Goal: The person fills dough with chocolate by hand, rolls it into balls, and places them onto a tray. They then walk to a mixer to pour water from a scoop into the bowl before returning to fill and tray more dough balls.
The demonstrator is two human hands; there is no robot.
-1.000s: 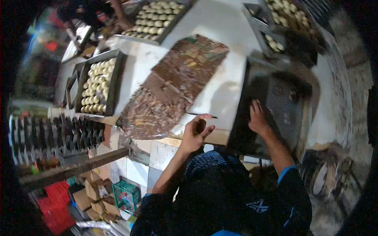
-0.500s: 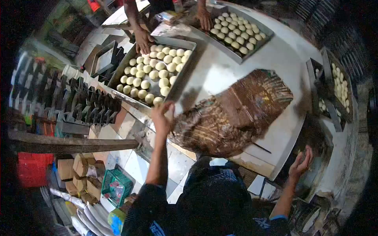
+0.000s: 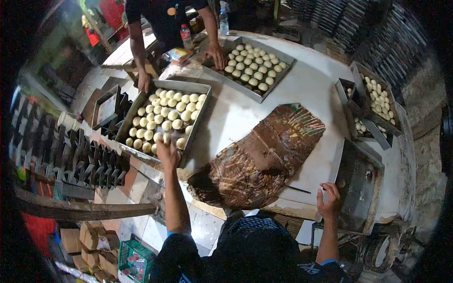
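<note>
My left hand (image 3: 167,153) reaches over the near edge of a metal tray (image 3: 197,123) filled with rows of pale round dough balls (image 3: 172,115). Its fingers are curled around a dough ball (image 3: 166,137), partly hiding it. My right hand (image 3: 329,200) is raised with fingers bent and apart, holding nothing, beside the left edge of a dark metal tray (image 3: 361,186) at the table's front right. Between my hands lies a brown, wrinkled, stained sheet (image 3: 264,160), and a thin dark stick (image 3: 298,189) is near its edge.
Across the white table (image 3: 226,106), a co-worker's hands (image 3: 217,55) rest at two trays. More dough balls fill the far tray (image 3: 252,68) and the stacked trays (image 3: 377,101) at right. Bottles (image 3: 186,36) stand behind. A wooden beam (image 3: 85,207) and green crate (image 3: 136,260) are at left.
My left hand has moved from the tray's near corner onto the dough balls. My right hand's fingers are more bent. The co-worker's hand has moved from the dough balls to the tray's rim.
</note>
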